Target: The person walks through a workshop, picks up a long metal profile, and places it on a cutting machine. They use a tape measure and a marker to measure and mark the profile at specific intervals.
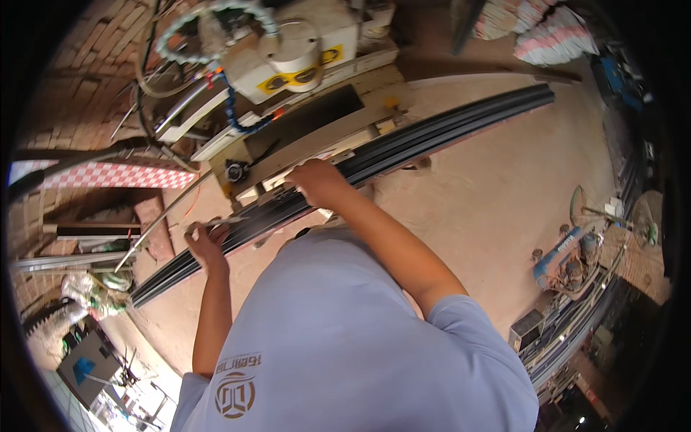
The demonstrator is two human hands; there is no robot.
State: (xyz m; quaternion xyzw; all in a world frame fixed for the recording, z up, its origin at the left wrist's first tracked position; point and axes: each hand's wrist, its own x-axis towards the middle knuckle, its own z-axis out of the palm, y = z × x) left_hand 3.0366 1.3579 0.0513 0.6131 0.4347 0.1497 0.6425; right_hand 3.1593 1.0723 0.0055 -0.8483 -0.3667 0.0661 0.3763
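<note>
A long, dark, grooved metal profile (446, 129) runs slantwise across the view, from the lower left to the upper right, along the front of a machine (295, 43). My left hand (207, 246) is at the profile's left part, fingers curled. A thin pale rod (239, 219) seems to run from those fingers over the profile. Farther right, my right hand (318, 185) rests over the profile's far edge, beside the machine's metal bed. Its fingers are bent and closed, and what they grip is hidden beneath them.
An orange-tipped blue coolant hose (248, 128) and a coiled pale hose (165, 43) hang at the machine. A slim metal bar (162, 222) slants at the left. On the right stand a blue compressor (558, 258) and stacked profiles (568, 338). Sacks (554, 39) lie at the far right.
</note>
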